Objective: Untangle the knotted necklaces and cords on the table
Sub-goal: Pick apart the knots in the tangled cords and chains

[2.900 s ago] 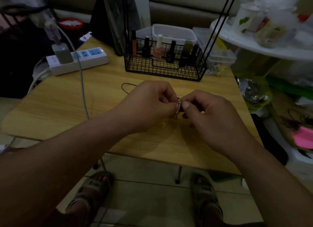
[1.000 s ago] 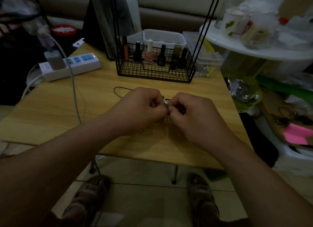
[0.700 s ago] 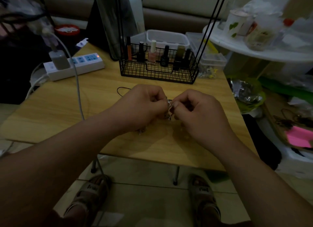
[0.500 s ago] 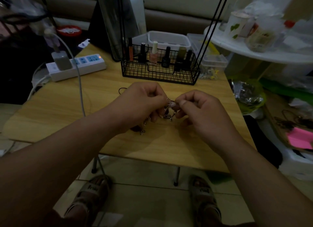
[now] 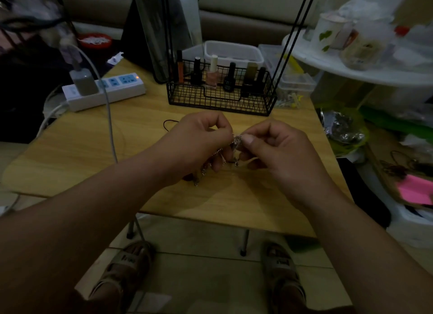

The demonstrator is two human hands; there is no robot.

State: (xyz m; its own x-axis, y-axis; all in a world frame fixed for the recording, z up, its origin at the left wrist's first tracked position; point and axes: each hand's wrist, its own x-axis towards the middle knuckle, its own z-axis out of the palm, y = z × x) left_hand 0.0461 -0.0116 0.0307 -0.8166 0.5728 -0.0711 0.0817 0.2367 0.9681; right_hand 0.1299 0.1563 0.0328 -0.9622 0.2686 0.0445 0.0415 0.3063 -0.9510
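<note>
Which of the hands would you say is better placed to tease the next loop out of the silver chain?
Probably the right hand: its thumb and forefinger pinch the chain right at the knot. The left hand holds the slack, whose tail dangles beneath it, so it serves better as the anchor.

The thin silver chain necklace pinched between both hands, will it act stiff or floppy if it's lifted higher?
Probably floppy: the thin silver chain necklace droops in loose strands below the left hand rather than holding a shape. It looks light, since fingertip pinches from that hand and the right hand carry it. The fine links may slip or re-snag easily.
</note>
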